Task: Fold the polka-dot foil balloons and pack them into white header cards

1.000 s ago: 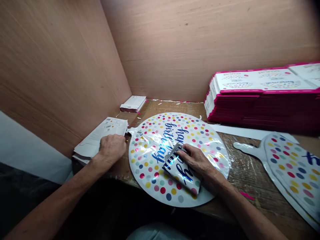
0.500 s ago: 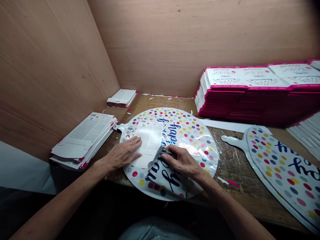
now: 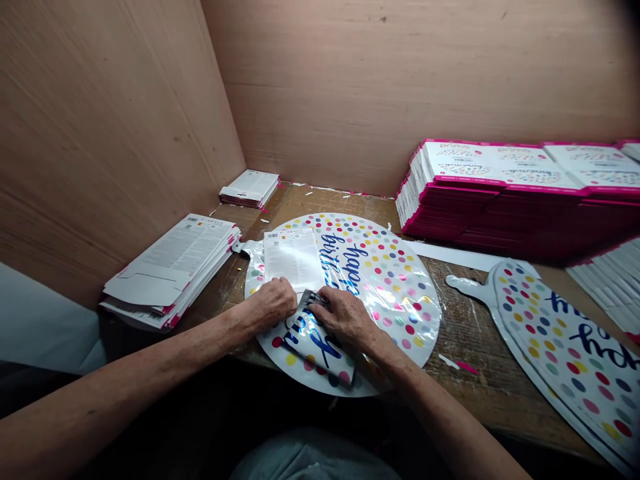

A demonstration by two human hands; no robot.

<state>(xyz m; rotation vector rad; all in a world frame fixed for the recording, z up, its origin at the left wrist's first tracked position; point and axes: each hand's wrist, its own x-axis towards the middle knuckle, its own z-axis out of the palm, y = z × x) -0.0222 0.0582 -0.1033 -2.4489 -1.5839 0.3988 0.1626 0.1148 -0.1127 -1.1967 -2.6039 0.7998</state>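
Observation:
A flat round foil balloon (image 3: 395,280) with coloured dots and blue lettering lies in front of me, its tail to the left. On it rests a white printed cardboard sleeve (image 3: 295,257). My left hand (image 3: 275,303) is closed at the sleeve's near end, its fingertips curled out of sight. A folded foil balloon (image 3: 320,350) with the same dots and lettering lies slanted across the round one. My right hand (image 3: 345,317) grips its upper end, thumb on top, close beside my left hand. Whether the folded end touches the sleeve, I cannot tell.
Stacked printed sleeves (image 3: 175,260) stand at the left, with a smaller sleeve stack (image 3: 250,187) behind them. Pink-edged cartons (image 3: 490,193) are piled at the back right. More flat balloons (image 3: 565,340) overlap at the right. Wooden panels (image 3: 400,87) enclose the worktop.
My left hand has gone from lying spread on the sleeve to closed at its near end. My right hand and the folded balloon's end have come slightly left, nearer it.

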